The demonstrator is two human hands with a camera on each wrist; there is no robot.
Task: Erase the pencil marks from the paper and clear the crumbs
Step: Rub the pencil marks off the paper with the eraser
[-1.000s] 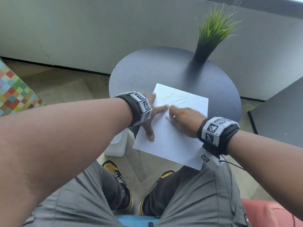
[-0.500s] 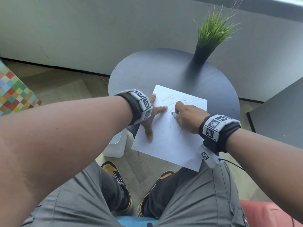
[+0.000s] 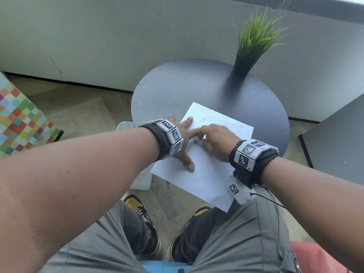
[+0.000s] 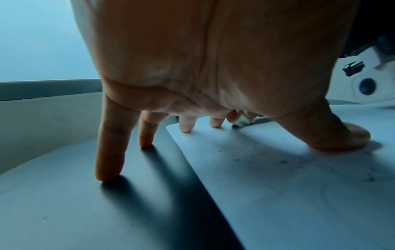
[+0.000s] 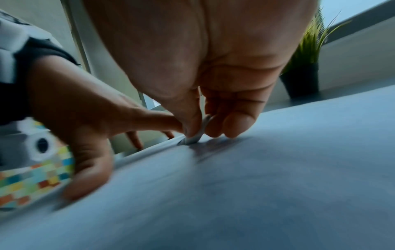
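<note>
A white sheet of paper (image 3: 204, 174) lies on the round dark table (image 3: 177, 91), its near corner hanging over the edge. Faint pencil lines (image 3: 226, 125) cross its far part. My left hand (image 3: 183, 140) is spread flat, thumb and two fingers pressing the paper's left side, the other fingers on the table (image 4: 64, 203). My right hand (image 3: 214, 142) pinches a small white eraser (image 5: 196, 135) between thumb and fingers, its tip on the paper (image 5: 256, 186) right beside the left forefinger. Dark crumbs (image 4: 284, 161) dot the paper (image 4: 299, 194) near the left thumb.
A green plant in a black pot (image 3: 244, 64) stands at the table's far right edge. A grey wall runs behind. A white bin (image 3: 141, 180) sits on the floor under the table's left side, a dark surface (image 3: 338, 146) at right, a chequered cushion (image 3: 17, 119) at left.
My right hand has slid the eraser leftwards across the paper, close to the left forefinger. The left hand has stayed pressed in place.
</note>
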